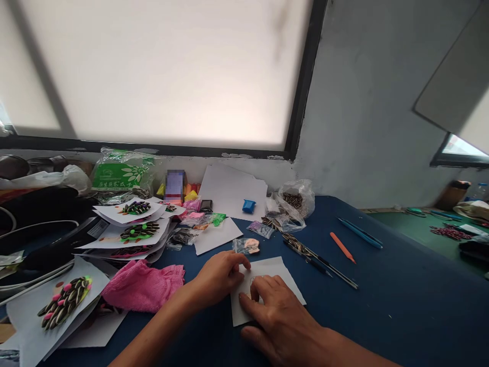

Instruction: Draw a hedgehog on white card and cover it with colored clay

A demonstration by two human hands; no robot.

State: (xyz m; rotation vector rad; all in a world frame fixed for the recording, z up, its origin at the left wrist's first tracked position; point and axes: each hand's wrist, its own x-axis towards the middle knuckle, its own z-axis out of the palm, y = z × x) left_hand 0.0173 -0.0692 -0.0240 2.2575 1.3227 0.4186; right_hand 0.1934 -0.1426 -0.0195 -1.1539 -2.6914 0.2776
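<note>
Lying partly under left hand (218, 278) and right hand (281, 312): white paper (274, 266); both curled, pinching unclear.

Thin white paper, matt and smooth, for the front sheet (270, 266). Soft-looking and matt, like putty, in the peach lump (252, 246). Fuzzy, rough-napped cloth in the pink rag (143, 288). Glossy see-through plastic, wrinkled, in both the green-printed bag (122, 174) and the seed bag (307, 198). Smooth husks with a low sheen on the seed-covered card (63, 305). Smooth orange plastic, by its look, in the pen-shaped tool (343, 247); slight gloss on the blue tweezers (359, 233). Flat and matt across the dark blue table (412, 311); matt on the wall (359, 102).
</note>
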